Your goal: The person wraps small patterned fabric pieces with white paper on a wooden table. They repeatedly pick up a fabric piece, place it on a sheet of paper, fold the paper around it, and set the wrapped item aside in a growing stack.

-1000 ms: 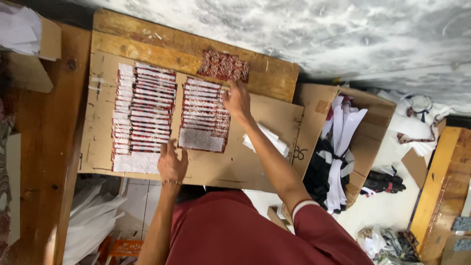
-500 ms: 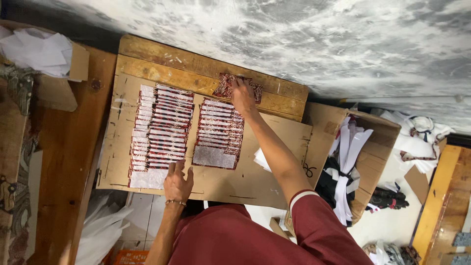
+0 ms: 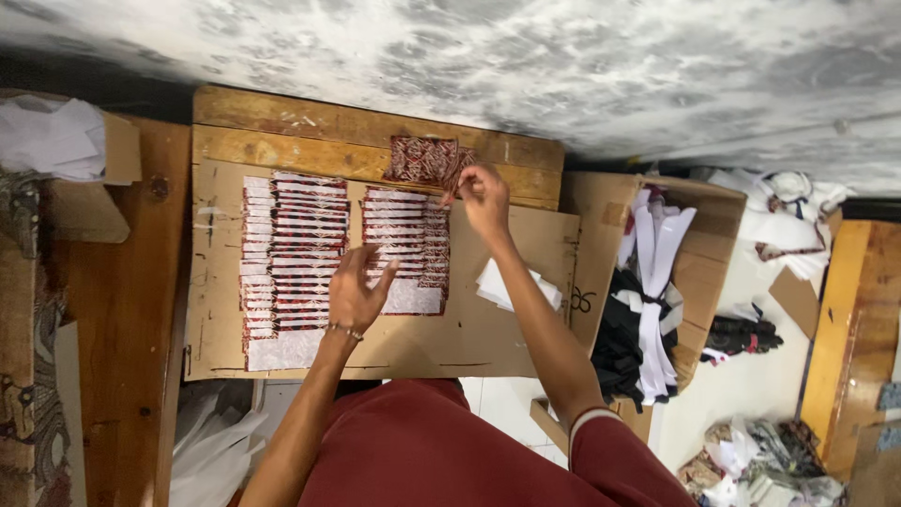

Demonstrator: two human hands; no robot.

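Two overlapping rows of red-patterned paper strips lie on a cardboard sheet (image 3: 488, 347): a left row (image 3: 286, 253) and a right row (image 3: 404, 239). A small pile of red-patterned pieces (image 3: 420, 160) rests on the wooden board behind them. My right hand (image 3: 483, 197) pinches one patterned piece at the pile's right edge. With fingers spread, my left hand (image 3: 357, 286) hovers between the two rows, touching the lower part of the right row. It holds nothing. A bracelet is on that wrist.
A stack of white paper (image 3: 516, 286) lies on the cardboard to the right. An open cardboard box (image 3: 699, 263) with black and white strips stands further right. A box of white paper (image 3: 66, 150) sits at far left. Wooden table (image 3: 122, 310) below.
My right hand moved from the top of the right row up to the pile and took hold of a piece. My left hand lifted off the cardboard and opened over the rows.
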